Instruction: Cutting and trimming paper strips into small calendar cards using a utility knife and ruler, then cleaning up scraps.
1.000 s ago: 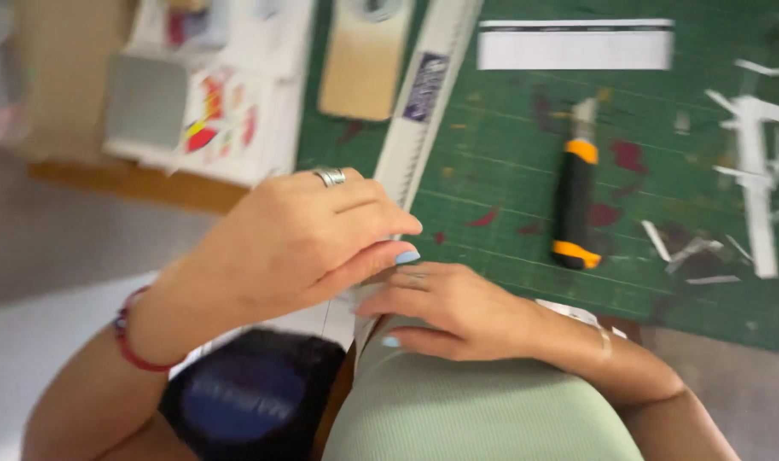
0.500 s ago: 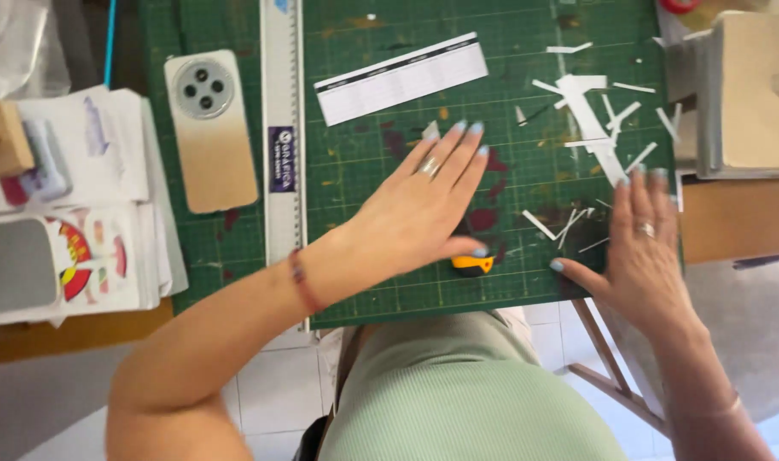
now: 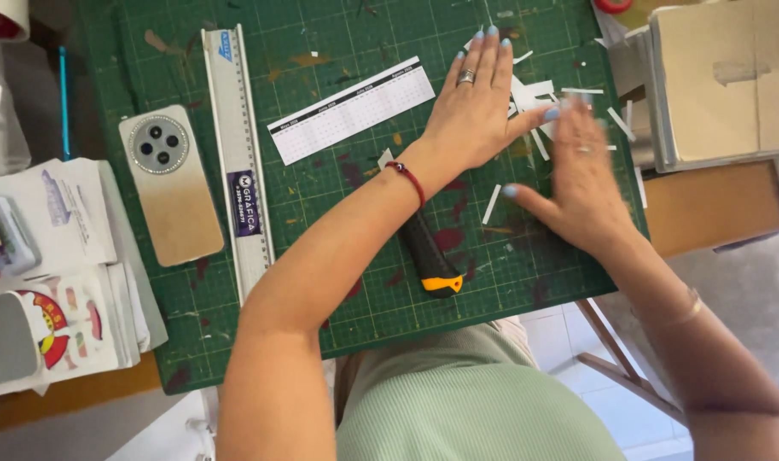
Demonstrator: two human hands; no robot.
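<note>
Flat: left hand (image 3: 479, 107) on paper scraps (image 3: 534, 94) | right hand (image 3: 581, 183) blurred, seemingly flat

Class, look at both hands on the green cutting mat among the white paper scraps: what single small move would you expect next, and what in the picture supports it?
Probably the hands draw together to sweep the scraps into one pile. The left hand lies flat, fingers spread, on the white paper offcuts; the right hand, blurred, rests flat beside it on the cutting mat. Loose strips lie scattered between and around them, and the utility knife lies unheld.
</note>
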